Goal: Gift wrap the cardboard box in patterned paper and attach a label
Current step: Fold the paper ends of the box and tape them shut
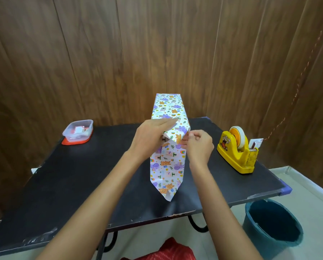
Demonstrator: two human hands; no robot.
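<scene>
Red cloth (166, 248): at the very bottom of the head view, below the desk's near edge.
Desk (72, 181): black top that carries everything except the bucket.
Box (168, 107): long, lying mid-desk and running toward the far edge, its top and sides covered in patterned paper (166, 166). The near end is not yet closed, and the lower flap lies flat on the desk, pointing at the near edge.
Left grip (151, 136): hand flat with fingers straight, pressing the top flap down over the box's near end.
Right grip (200, 145): fingers curled, with thumb and fingertips pinching the right edge of that folded flap.
Tape dispenser (237, 152): yellow with a roll mounted, standing by the desk's right edge.
Plastic tub (78, 131): clear, sitting on a red lid at the far left corner.
Bucket (271, 222): teal, on the floor off the near right corner.
</scene>
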